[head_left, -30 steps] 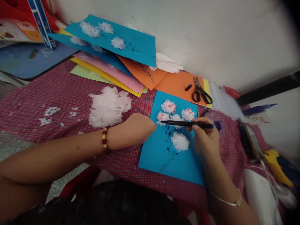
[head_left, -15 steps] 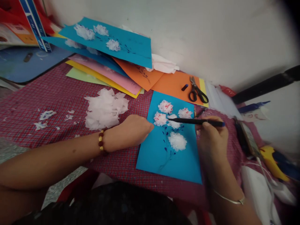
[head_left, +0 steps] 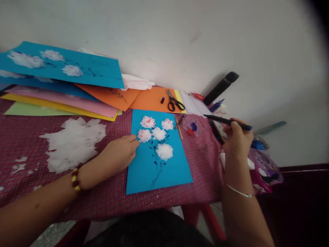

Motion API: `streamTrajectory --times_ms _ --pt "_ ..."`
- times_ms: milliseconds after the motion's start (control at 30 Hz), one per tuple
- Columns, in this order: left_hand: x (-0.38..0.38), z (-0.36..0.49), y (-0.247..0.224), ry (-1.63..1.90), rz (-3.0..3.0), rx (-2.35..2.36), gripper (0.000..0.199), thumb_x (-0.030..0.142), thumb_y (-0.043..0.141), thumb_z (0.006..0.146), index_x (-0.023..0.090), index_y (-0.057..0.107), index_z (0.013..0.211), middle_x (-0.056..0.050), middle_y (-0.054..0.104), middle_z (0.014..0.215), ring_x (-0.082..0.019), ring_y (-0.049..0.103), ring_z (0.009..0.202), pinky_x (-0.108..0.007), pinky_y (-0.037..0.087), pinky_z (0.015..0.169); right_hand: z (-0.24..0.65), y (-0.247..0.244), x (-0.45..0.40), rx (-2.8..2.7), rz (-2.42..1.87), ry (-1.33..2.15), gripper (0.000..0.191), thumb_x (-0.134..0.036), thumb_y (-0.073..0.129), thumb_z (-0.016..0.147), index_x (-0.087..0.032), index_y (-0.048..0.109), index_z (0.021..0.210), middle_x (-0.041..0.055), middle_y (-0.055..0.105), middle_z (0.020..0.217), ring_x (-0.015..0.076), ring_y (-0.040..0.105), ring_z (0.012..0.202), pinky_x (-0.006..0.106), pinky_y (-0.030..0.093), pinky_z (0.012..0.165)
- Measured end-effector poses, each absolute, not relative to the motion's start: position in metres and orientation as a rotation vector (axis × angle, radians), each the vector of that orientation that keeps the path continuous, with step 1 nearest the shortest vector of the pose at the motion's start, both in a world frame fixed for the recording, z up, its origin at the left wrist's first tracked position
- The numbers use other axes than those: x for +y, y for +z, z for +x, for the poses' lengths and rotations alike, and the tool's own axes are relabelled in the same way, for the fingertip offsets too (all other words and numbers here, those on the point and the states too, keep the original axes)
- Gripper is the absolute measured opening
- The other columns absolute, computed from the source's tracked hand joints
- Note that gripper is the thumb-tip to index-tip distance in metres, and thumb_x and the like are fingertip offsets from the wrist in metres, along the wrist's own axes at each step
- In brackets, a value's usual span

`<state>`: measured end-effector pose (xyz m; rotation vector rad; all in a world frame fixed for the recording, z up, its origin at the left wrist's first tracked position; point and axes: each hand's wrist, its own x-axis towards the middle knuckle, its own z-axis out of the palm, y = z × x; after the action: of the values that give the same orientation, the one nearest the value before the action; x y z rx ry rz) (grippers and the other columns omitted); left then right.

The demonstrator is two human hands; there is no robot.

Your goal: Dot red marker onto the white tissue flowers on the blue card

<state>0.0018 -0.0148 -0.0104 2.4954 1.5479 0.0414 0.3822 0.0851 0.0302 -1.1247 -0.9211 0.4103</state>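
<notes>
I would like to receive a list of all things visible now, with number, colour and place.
Front sheet: one, blue, on tablecloth
Flowers: five, white, some red-marked, on front sheet
Pen: one, black, in right hand
Stacked sheets: several, mixed colours, back left
Orange paper: behind front sheet
Scissors: one, black-handled, on orange paper
Cap: one, dark blue, beside scissors
Tissue pile: one, white, left of front sheet
Scraps: several, white, far left
Dish: one, clear, right of front sheet
Bar: one, black, near wall
Tablecloth: one, red checked, beneath
Far-right clutter: several, mixed colours, details blurred
Left hand: one, beaded bracelet, at front sheet's left edge
Right hand: one, silver bangle, raised at right
</notes>
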Motion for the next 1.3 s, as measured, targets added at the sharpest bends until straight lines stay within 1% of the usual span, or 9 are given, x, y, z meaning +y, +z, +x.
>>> streamTrajectory --times_ms 167,267,367,567,867,1100,1200,1300 --pt "-0.016 0.000 -0.015 0.046 2.511 1.525 0.021 0.012 0.039 0.094 0.014 0.060 0.095 -0.012 0.059 0.104 -0.028 0.061 0.098 -0.042 0.052 0.086 0.393 0.014 0.074 -0.961 -1.230 0.331 0.024 -0.035 0.074 0.066 -0.016 0.066 0.080 -0.0040 0.058 0.053 0.0110 0.051 0.049 0.026 0.042 0.051" --pt "-0.015 -0.001 -0.015 0.070 2.509 1.530 0.021 0.013 0.039 0.094 0.015 0.059 0.093 -0.011 0.059 0.103 -0.027 0.061 0.097 -0.041 0.052 0.085 0.388 0.000 0.072 -1.053 -1.301 0.308 0.024 -0.041 0.069 0.073 -0.018 0.063 0.076 -0.0043 0.056 0.053 0.0114 0.050 0.049 0.026 0.042 0.053" --pt "-0.013 0.000 -0.013 0.061 2.479 1.537 0.021 0.013 0.038 0.094 0.015 0.059 0.092 -0.011 0.059 0.101 -0.027 0.062 0.096 -0.041 0.052 0.085 0.384 -0.015 0.071 -1.092 -1.333 0.315 0.022 -0.041 0.065 0.076 -0.019 0.061 0.076 -0.0047 0.055 0.052 0.0118 0.050 0.049 0.027 0.042 0.052" --pt "-0.014 0.002 -0.008 0.023 2.482 1.538 0.024 0.013 0.034 0.095 0.014 0.058 0.092 -0.012 0.059 0.102 -0.026 0.062 0.095 -0.042 0.052 0.088 0.385 -0.034 0.071 -1.113 -1.357 0.364 0.022 -0.040 0.066 0.076 -0.018 0.064 0.081 -0.0052 0.057 0.056 0.0119 0.052 0.052 0.025 0.043 0.054" --pt "-0.014 0.001 -0.008 0.059 2.491 1.517 0.024 0.013 0.035 0.096 0.014 0.059 0.094 -0.012 0.059 0.101 -0.027 0.062 0.097 -0.042 0.052 0.088 0.390 -0.039 0.073 -1.100 -1.355 0.376 0.023 -0.038 0.067 0.075 -0.017 0.065 0.085 -0.0061 0.058 0.059 0.0106 0.053 0.054 0.024 0.043 0.058" --pt "-0.015 0.000 -0.010 0.098 2.508 1.527 0.022 0.014 0.036 0.095 0.016 0.058 0.092 -0.011 0.060 0.101 -0.025 0.062 0.096 -0.039 0.052 0.086 0.387 -0.037 0.073 -1.055 -1.339 0.420 0.023 -0.036 0.070 0.072 -0.016 0.066 0.081 -0.0065 0.058 0.054 0.0105 0.052 0.051 0.023 0.041 0.054" --pt "-0.015 0.000 -0.011 0.105 2.502 1.525 0.022 0.013 0.037 0.095 0.016 0.059 0.091 -0.011 0.060 0.101 -0.025 0.062 0.096 -0.040 0.052 0.086 0.385 -0.033 0.073 -0.983 -1.287 0.436 0.023 -0.037 0.070 0.071 -0.017 0.064 0.080 -0.0071 0.057 0.054 0.0095 0.051 0.050 0.022 0.041 0.053" --pt "-0.015 0.000 -0.012 0.125 2.522 1.515 0.024 0.014 0.035 0.095 0.016 0.059 0.090 -0.011 0.061 0.101 -0.025 0.063 0.094 -0.038 0.052 0.083 0.385 -0.027 0.073 -0.859 -1.205 0.511 0.027 -0.042 0.070 0.070 -0.019 0.059 0.078 -0.0086 0.055 0.054 0.0076 0.048 0.047 0.021 0.040 0.049"
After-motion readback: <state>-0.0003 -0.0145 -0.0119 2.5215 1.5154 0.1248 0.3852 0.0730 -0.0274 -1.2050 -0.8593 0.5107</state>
